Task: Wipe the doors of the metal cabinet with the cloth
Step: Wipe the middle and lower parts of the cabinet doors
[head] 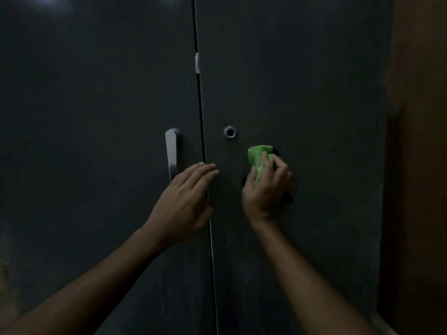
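Dark metal cabinet, two doors: left door (96, 141) with chrome handle (172, 153); right door (314, 93) with round keyhole (230, 132). Green cloth (258, 160), bunched, against right door below keyhole, pinched in right hand (266, 187) grip. Left hand (186, 197) grip spread, fingers straight, across the door seam beside the handle.

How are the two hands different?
The right hand grips a green cloth; the left hand holds nothing. The right hand's fingers curl; the left's lie straight. The right is on the right door; the left spans the gap between the doors. Both are bare.
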### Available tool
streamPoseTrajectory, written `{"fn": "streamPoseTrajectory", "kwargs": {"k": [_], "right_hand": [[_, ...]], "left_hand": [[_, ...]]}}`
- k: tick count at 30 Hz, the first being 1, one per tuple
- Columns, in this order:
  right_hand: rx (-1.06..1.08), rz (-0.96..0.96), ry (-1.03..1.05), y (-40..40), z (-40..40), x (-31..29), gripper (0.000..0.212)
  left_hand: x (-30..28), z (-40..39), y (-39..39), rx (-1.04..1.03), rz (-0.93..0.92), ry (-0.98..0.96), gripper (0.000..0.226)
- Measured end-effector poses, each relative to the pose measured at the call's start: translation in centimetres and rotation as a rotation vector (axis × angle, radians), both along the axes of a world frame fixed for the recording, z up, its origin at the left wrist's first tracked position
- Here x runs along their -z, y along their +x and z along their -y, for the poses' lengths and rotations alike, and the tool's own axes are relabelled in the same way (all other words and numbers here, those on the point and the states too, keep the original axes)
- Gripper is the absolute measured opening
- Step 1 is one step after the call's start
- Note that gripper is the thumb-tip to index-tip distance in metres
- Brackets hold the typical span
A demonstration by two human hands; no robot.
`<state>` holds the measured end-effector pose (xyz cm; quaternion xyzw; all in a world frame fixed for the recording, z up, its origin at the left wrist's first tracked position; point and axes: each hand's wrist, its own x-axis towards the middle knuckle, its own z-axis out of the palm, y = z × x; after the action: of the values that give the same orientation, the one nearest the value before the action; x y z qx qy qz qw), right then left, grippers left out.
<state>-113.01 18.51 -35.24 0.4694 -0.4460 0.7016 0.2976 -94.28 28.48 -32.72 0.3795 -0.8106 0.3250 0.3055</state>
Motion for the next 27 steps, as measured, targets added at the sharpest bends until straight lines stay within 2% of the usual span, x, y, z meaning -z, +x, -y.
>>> {"fn": "streamPoseTrajectory", "kwargs": {"k": [1,4,5,6,7,8,11,12,13,14,17,18,19,20,21,23,24,25,26,27], "right_hand": [[-0.008,-0.082,-0.004,1.7,-0.2,0.7,0.038],[-0.039,-0.682,-0.049,1.9,-0.5,4.9,0.041],[-0.05,-0.808,-0.033,-0.4,-0.5,5.5,0.041],[-0.04,-0.834,-0.008,-3.1,-0.5,5.7,0.04],[0.014,-0.757,0.022,-5.8,-0.3,5.5,0.039],[0.094,-0.598,0.036,-8.5,0.0,4.9,0.038],[0.142,0.108,0.059,-11.3,0.6,1.3,0.036],[0.116,0.247,0.042,-10.0,0.7,0.5,0.036],[0.099,0.25,0.021,-8.2,0.6,0.4,0.036],[0.101,0.123,-0.001,-6.5,0.7,1.2,0.037],[0.087,-0.573,-0.015,-6.1,0.7,7.5,0.04],[0.076,-0.699,0.005,-8.5,0.6,8.7,0.039],[0.088,-0.718,0.029,-11.2,0.5,9.2,0.038],[0.134,-0.619,0.066,-14.0,0.6,9.1,0.037],[0.179,-0.425,0.102,-16.5,0.8,8.3,0.036],[0.211,0.099,0.148,-19.4,1.6,5.1,0.037],[0.209,0.284,0.138,-19.4,1.9,3.5,0.038],[0.206,0.362,0.113,-18.5,2.2,2.4,0.04],[0.21,0.307,0.081,-17.2,2.2,2.2,0.041],[0.204,0.161,0.055,-15.9,2.2,3.0,0.042]], "left_hand": [[-0.1,0.1,-0.2,0.008,-0.049,0.023,0.066],[0.0,0.9,-1.0,0.043,-0.101,0.074,0.059],[0.2,1.2,-1.4,0.05,-0.1,0.088,0.059],[0.3,1.5,-1.7,0.052,-0.085,0.09,0.059],[0.6,1.8,-2.1,0.05,-0.061,0.083,0.06],[0.8,2.1,-2.5,0.049,-0.039,0.074,0.061],[1.1,2.6,-4.0,0.08,0.0,0.063,0.06],[1.2,2.7,-4.7,0.097,0.005,0.063,0.06],[1.3,2.8,-5.3,0.114,0.002,0.063,0.06],[1.3,2.9,-6.0,0.134,-0.007,0.066,0.06],[1.3,3.5,-7.7,0.174,-0.018,0.063,0.059],[1.4,3.7,-8.0,0.179,-0.001,0.049,0.058],[1.4,4.0,-8.3,0.178,0.022,0.032,0.058],[1.5,4.2,-8.5,0.177,0.043,0.018,0.057],[1.6,4.4,-8.8,0.177,0.059,0.011,0.057],[1.8,4.8,-9.6,0.185,0.074,0.014,0.056],[1.8,4.9,-10.1,0.186,0.081,0.021,0.056],[1.8,5.0,-10.6,0.18,0.088,0.027,0.056],[1.8,5.1,-11.1,0.168,0.094,0.029,0.058],[1.7,5.2,-11.5,0.155,0.102,0.025,0.059]]}}
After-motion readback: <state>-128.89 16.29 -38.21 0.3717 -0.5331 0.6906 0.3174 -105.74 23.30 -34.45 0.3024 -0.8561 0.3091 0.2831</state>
